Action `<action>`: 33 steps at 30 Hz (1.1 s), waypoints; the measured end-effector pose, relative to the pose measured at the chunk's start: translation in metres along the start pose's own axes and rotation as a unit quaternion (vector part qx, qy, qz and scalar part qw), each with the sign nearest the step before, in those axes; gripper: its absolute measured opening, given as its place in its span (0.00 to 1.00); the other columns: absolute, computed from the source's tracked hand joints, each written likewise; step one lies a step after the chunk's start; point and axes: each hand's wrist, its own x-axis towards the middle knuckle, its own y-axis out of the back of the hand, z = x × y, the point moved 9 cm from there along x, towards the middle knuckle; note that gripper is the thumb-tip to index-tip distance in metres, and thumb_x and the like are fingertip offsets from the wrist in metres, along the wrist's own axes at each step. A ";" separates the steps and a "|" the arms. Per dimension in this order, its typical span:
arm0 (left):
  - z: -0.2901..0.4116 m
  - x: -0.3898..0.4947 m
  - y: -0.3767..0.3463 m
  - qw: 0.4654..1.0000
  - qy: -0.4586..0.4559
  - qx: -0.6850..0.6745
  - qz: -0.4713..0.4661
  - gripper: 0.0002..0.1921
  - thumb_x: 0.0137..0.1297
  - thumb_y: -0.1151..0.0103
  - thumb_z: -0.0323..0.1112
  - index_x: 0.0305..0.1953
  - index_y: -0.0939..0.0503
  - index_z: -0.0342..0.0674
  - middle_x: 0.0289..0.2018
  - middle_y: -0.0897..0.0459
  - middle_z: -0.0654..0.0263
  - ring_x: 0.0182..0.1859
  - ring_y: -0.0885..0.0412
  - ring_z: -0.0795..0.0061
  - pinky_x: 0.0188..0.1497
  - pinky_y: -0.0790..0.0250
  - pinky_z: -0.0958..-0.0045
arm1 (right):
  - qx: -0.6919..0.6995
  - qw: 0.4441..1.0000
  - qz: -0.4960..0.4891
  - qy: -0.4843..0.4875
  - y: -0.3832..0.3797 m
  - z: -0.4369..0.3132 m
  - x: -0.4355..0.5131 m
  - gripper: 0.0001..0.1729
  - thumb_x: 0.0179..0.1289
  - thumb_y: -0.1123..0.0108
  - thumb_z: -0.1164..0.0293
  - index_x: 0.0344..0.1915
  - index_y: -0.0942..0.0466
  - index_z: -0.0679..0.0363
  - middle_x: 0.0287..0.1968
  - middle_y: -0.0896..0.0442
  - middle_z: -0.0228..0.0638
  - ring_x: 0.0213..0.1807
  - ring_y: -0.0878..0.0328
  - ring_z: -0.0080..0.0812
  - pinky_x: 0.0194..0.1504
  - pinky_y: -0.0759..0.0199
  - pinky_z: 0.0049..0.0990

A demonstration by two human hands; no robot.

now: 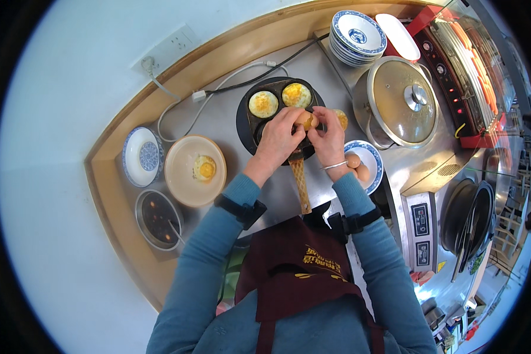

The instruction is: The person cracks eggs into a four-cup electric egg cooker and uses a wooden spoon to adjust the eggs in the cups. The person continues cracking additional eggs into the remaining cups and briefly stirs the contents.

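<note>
Over a dark multi-cup egg pan (pixel 288 81), my left hand (pixel 276 137) and my right hand (pixel 329 139) hold a cracked brown egg (pixel 306 119) between their fingers. The shell has a break in its middle. Two eggs, a left one (pixel 263 104) and a right one (pixel 297 95), lie cooking in the pan's far cups. My hands hide most of the near cups. The patterned wooden handle (pixel 299 186) points towards me. A further cooked egg (pixel 341 119) shows partly behind my right hand; what it rests on is unclear. Beside my right wrist, several brown eggs (pixel 362 172) sit in a blue-rimmed bowl (pixel 377 161).
At left stand a beige bowl (pixel 181 177) holding a fried egg (pixel 204 168), a patterned bowl (pixel 141 157) and a pot of dark liquid (pixel 159 221). Cords (pixel 248 82) cross the counter behind the pan. A lidded pot (pixel 398 101), stacked bowls (pixel 356 40) and a sausage roller grill (pixel 464 75) are at right.
</note>
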 end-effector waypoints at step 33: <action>0.007 0.008 0.026 0.985 0.092 -0.146 0.025 0.17 0.62 0.38 0.27 0.54 0.22 0.37 0.48 0.17 0.62 0.49 0.18 0.72 0.49 0.24 0.73 | 0.226 0.972 0.023 -0.060 0.009 0.013 0.007 0.26 0.61 0.41 0.84 0.60 0.30 0.63 0.49 0.22 0.34 0.51 0.21 0.31 0.50 0.19 0.29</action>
